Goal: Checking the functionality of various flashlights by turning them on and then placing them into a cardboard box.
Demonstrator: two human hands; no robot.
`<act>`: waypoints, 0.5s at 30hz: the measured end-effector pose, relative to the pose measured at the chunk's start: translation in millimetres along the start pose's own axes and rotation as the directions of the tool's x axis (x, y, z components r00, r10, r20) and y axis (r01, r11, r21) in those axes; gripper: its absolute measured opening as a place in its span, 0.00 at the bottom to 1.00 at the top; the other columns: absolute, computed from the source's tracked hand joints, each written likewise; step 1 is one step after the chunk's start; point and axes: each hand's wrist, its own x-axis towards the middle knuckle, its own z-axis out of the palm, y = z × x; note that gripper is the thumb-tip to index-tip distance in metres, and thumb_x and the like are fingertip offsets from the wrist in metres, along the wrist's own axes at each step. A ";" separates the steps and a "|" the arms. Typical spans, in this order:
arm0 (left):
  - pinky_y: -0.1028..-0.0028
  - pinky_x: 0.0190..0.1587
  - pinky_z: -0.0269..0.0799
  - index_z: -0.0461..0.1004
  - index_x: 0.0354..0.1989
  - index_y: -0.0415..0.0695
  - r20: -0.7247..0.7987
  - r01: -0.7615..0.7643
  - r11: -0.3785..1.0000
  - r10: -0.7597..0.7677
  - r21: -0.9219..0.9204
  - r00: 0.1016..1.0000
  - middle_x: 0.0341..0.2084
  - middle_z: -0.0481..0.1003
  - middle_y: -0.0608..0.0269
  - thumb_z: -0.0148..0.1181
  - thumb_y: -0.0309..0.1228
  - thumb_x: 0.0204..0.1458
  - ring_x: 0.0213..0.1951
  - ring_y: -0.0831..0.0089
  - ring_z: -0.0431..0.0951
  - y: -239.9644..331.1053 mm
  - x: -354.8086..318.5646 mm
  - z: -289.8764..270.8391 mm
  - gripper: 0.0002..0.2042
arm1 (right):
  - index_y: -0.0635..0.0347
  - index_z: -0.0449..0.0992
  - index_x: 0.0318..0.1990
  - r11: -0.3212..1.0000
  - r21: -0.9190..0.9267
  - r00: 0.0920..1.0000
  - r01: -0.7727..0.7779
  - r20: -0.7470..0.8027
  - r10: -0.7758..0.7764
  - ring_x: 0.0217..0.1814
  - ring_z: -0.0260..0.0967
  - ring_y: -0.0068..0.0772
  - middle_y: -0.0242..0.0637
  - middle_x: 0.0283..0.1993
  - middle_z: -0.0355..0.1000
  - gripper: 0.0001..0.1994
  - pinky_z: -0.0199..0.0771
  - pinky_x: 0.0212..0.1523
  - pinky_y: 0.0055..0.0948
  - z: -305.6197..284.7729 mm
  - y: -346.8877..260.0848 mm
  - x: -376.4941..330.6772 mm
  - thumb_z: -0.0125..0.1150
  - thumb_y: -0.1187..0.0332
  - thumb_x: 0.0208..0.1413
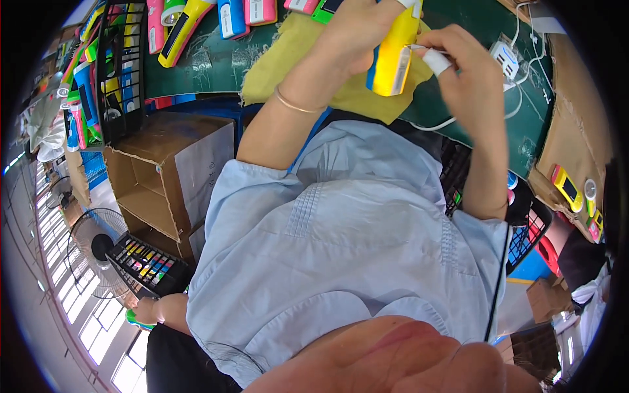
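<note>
Left hand (360, 29) wrapped tight around a yellow-and-blue plastic handheld torch (392, 56), fingers closed on its upper body, gold bangle (295, 103) on the wrist. Torch held nearly upright, blue edge facing left, hanging above a mustard-yellow cloth (295, 52) spread on the dark green tabletop (209, 65). Right hand (468, 72) just beside the torch on its right, fingers pinched together on a thin silvery tool (419, 47) whose tip meets the torch's side; white tape round one fingertip (436, 62). Exactly what that thin tool is: too small to tell. Both hands closed, then, one on the torch, the other on the tool.

Behind the right hand, a white plug adapter (504, 59) with white cable (524, 98) trailing across the tabletop. Along the far edge of the tabletop, a row of more torches in pink, yellow and blue (216, 16). Off to the left, a black wire crate (121, 72) stacked with coloured torches, and under it an open brown cardboard box (164, 177). Lower left, a black floor fan (92, 245) beside a black tray of coloured parts (147, 265). Far right, a brown cardboard sheet (576, 131) with a small yellow device (567, 187) lying on it. Pale blue shirt (347, 262) filling the middle of the view.
</note>
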 end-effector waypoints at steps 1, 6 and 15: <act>0.74 0.33 0.73 0.64 0.44 0.39 0.000 -0.044 0.999 0.044 0.007 0.999 0.29 0.70 0.62 0.49 0.44 0.55 0.30 0.72 0.73 0.9 -2.0 0.9 0.19 | 0.61 0.74 0.29 0.975 0.217 0.991 -0.038 0.131 0.010 0.27 0.68 0.27 0.34 0.28 0.71 0.06 0.67 0.30 0.24 -9.4 -4.7 2.2 0.53 0.80 0.42; 0.73 0.32 0.72 0.61 0.50 0.43 0.163 -0.297 0.949 0.311 -0.107 0.936 0.32 0.70 0.61 0.46 0.51 0.54 0.29 0.71 0.73 14.2 -9.9 2.5 0.25 | 0.61 0.72 0.39 0.868 0.423 0.943 0.260 0.081 -0.322 0.33 0.66 0.34 0.36 0.31 0.67 0.16 0.65 0.32 0.26 -3.3 -10.9 -28.7 0.62 0.77 0.38; 0.68 0.35 0.72 0.64 0.43 0.36 0.349 -0.295 0.903 0.398 -0.312 0.849 0.31 0.71 0.53 0.53 0.50 0.49 0.31 0.65 0.74 -12.5 -18.4 -2.7 0.26 | 0.64 0.72 0.42 0.964 0.155 0.966 0.217 -0.173 -0.190 0.24 0.59 0.31 0.34 0.24 0.61 0.26 0.61 0.24 0.24 32.1 0.9 -61.2 0.72 0.65 0.31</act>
